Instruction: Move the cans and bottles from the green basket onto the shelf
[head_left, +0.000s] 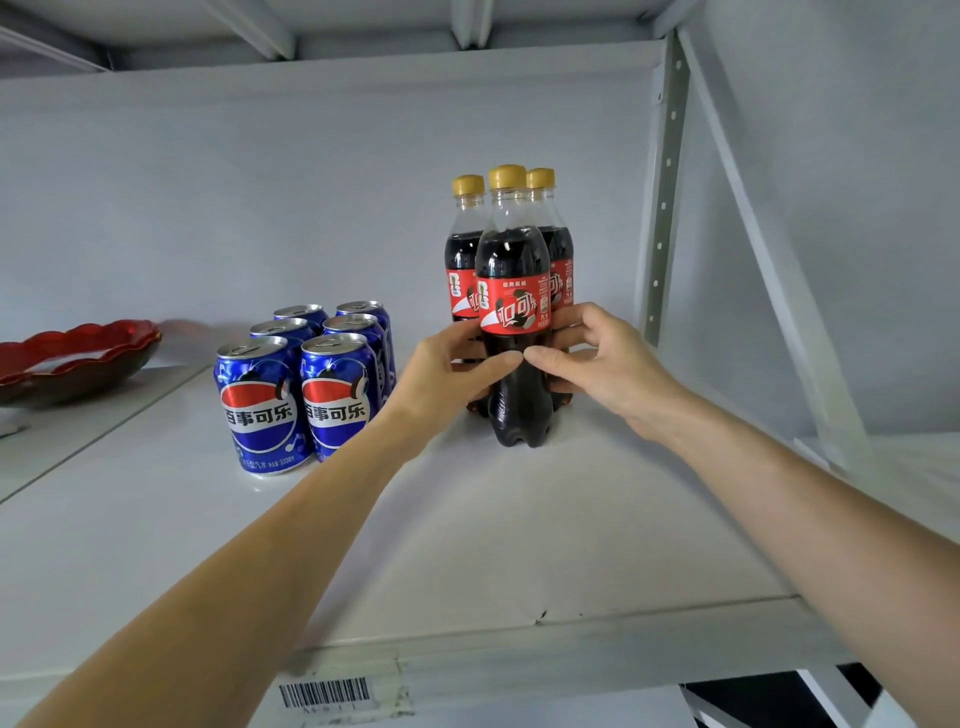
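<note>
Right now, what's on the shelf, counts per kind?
Blue cans: 6
Cola bottles: 3, the front one held between the left hand and the right hand
Red dish: 1
Total: 10

We see an evenly lit, slightly cool scene with soft, diffuse light and no harsh shadows; only faint shade sits under the cans and bottles. Small glints mark the can tops and the white shelf. Wide-angle distortion bends the shelf upright and stretches our forearms at the edges; focus is mildly soft
</note>
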